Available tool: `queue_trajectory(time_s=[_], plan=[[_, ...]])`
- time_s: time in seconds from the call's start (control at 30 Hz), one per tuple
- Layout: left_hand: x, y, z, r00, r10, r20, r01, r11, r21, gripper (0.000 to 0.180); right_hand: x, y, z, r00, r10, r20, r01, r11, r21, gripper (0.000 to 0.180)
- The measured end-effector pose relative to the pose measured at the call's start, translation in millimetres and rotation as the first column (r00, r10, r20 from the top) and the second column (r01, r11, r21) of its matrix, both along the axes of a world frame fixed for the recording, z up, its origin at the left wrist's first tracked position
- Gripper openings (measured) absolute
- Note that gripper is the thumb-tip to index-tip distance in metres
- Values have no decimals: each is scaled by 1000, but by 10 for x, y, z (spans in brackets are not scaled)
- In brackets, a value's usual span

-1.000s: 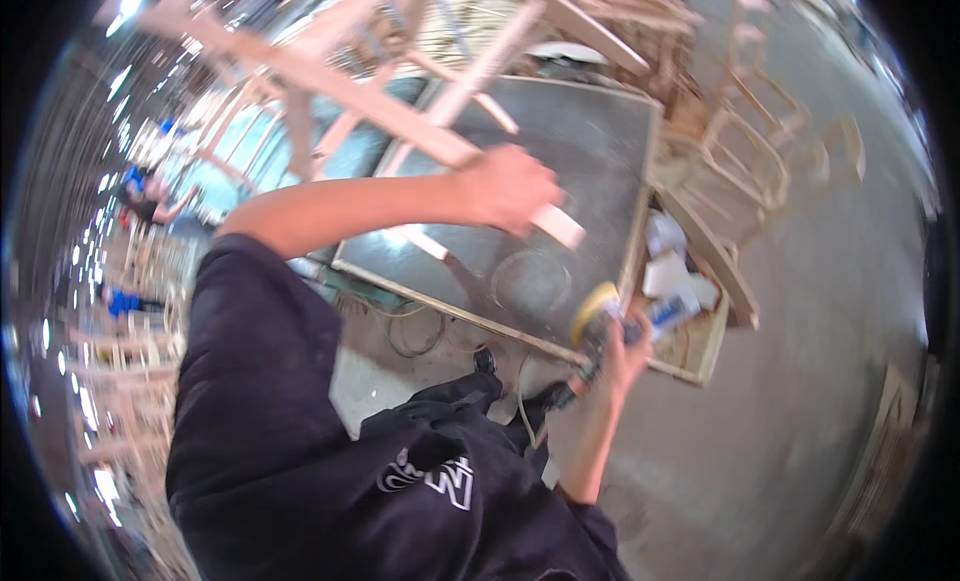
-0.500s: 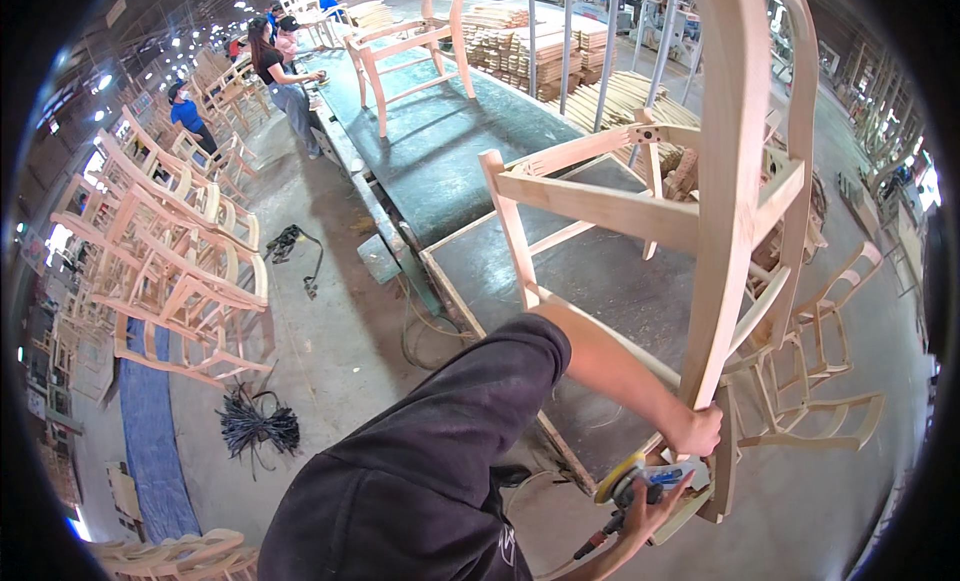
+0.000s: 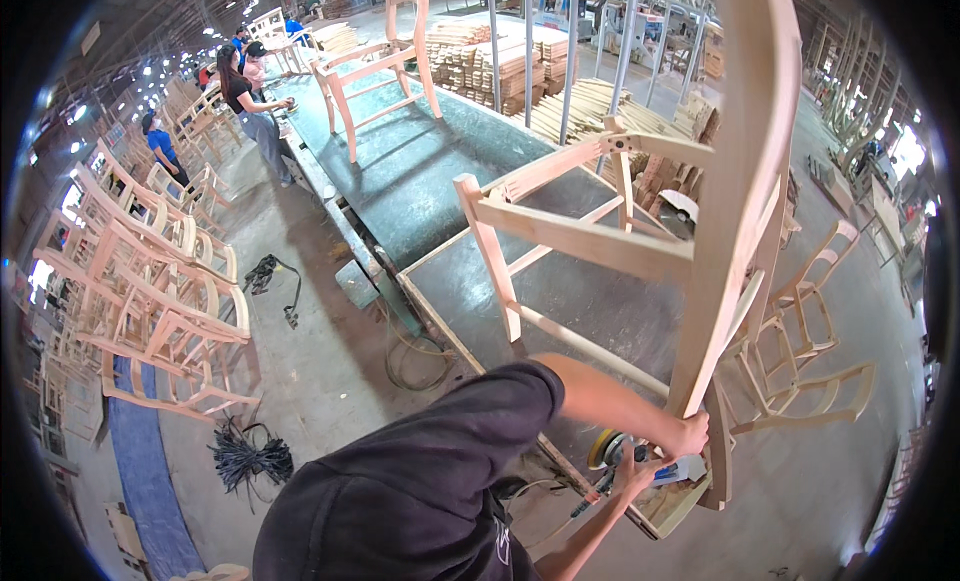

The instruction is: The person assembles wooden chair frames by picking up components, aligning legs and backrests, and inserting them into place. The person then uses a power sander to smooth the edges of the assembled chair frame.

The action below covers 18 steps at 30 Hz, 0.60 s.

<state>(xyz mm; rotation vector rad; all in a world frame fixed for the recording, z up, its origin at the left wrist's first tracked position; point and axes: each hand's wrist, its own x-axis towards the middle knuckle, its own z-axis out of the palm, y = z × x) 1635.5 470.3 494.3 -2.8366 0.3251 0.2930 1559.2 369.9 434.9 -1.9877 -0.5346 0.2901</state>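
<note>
Left hand (image 3: 688,433) grips the chair frame (image 3: 735,231); right hand (image 3: 632,473) grasps a half-hidden sander (image 3: 605,449).

The chair frame (image 3: 640,241) near the right is pale, unfinished wood, as are the stacked chair frames (image 3: 140,291) on the left and the far chair (image 3: 375,66). The workbench top (image 3: 420,181) is dark grey-green. The sander (image 3: 625,456) shows a yellow pad and a blue-grey body. The sleeve (image 3: 420,481) is black. On the left floor lies a blue mat (image 3: 135,461).
</note>
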Motion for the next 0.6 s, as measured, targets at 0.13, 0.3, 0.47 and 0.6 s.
queue_trajectory(time_s=[0.13,0.3,0.47,0.6], plan=[[679,-153,-723,997,-28,69,21,994,109,41,375,9,-141,995,-66,-81,65,998,-14,92],[634,645,-1771,948,244,205,-267,959,96,11,586,753,-616,962,253,-106,-266,953,-143,78],[239,951,-1265,969,135,206,-142,990,21,26,926,919,-1245,941,307,-145,-338,890,-306,69],[-404,1432,-1283,956,286,-64,-276,952,132,14,194,950,-419,921,306,-241,-374,866,-332,72]])
